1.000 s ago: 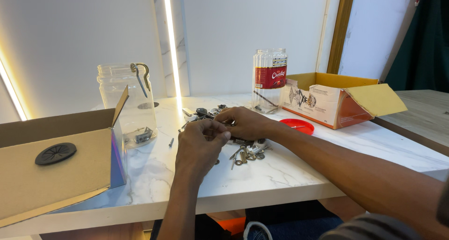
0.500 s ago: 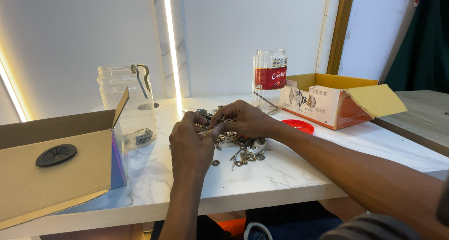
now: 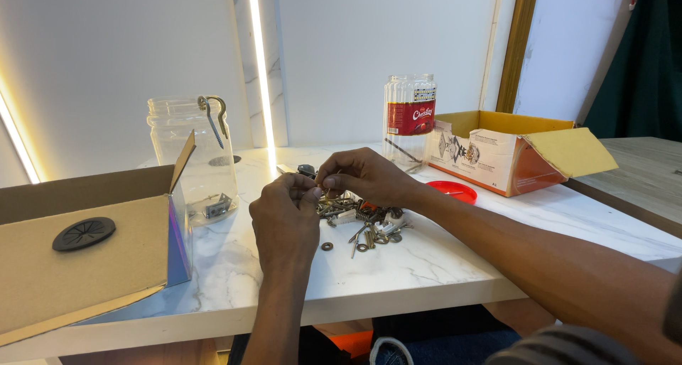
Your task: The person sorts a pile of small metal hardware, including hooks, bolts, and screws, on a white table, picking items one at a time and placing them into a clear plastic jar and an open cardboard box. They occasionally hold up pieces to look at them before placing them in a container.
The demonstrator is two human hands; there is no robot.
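Both hands meet above the hardware pile [image 3: 362, 223] at the tabletop [image 3: 440, 265] centre. The left hand [image 3: 285, 219] and right hand [image 3: 366, 176] pinch one small metal piece [image 3: 320, 191] between their fingertips. Judged step: sorting; next, steady fingertip control.

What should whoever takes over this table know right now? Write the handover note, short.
Left hand and right hand: raised over the table, fingertips pinched together on one small metal piece, too small to identify.
Pile of screws and washers: loose on the marble table, just under the hands.
Clear jar, left: one small metal part inside.
Labelled jar: open; red lid on the table nearby.
Most hardware lies outside the jars.
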